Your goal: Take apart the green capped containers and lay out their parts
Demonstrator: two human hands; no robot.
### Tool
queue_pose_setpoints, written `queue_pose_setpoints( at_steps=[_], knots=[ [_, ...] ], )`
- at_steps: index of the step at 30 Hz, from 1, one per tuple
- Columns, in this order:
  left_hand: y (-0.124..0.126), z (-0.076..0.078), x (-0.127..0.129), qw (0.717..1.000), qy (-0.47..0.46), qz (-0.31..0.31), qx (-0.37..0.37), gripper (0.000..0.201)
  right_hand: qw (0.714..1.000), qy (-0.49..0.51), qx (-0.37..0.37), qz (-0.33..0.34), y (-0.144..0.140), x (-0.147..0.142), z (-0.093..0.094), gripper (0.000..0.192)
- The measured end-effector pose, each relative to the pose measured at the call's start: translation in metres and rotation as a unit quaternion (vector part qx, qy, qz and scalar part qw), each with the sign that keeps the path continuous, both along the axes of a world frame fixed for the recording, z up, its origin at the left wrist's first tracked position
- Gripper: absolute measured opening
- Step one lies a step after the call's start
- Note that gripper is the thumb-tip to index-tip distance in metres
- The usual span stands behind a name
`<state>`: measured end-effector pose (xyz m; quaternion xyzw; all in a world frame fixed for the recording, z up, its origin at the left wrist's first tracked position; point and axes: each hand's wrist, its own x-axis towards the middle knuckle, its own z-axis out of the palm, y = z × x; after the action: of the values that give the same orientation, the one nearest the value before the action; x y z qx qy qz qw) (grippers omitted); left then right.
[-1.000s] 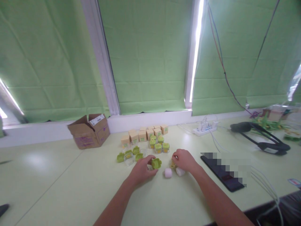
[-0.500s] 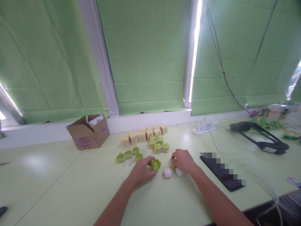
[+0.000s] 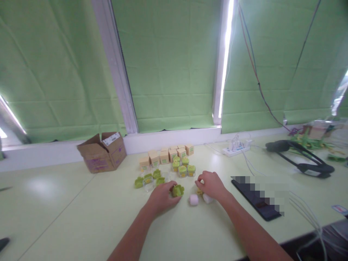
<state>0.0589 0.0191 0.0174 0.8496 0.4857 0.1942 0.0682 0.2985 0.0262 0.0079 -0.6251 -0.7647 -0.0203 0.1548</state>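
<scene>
Our left hand [image 3: 162, 197] pinches the green flower lid [image 3: 178, 190], now lower, nearly on the table [image 3: 81, 217]. Our right hand [image 3: 211, 185] stays curled over something yellow [image 3: 199, 191], pink piece [image 3: 194, 199] just below.

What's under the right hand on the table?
A bit of yellow shows at the fingers of the right hand, and a white piece pokes out under the wrist. The palm hides the rest.
</scene>
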Motion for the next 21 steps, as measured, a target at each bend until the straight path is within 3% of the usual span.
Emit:
queue_pose_setpoints(
  at_steps=[9,21],
  knots=[
    [0.005,0.001,-0.008,0.996,0.087,0.006,0.033,0.034,1.000,0.006,-0.007,-0.002,-0.002,-0.002,0.002,0.038],
    [0.005,0.009,-0.013,0.981,0.168,0.094,0.028,0.028,1.000,0.005,0.010,0.005,-0.001,-0.003,0.000,0.038]
  ],
)
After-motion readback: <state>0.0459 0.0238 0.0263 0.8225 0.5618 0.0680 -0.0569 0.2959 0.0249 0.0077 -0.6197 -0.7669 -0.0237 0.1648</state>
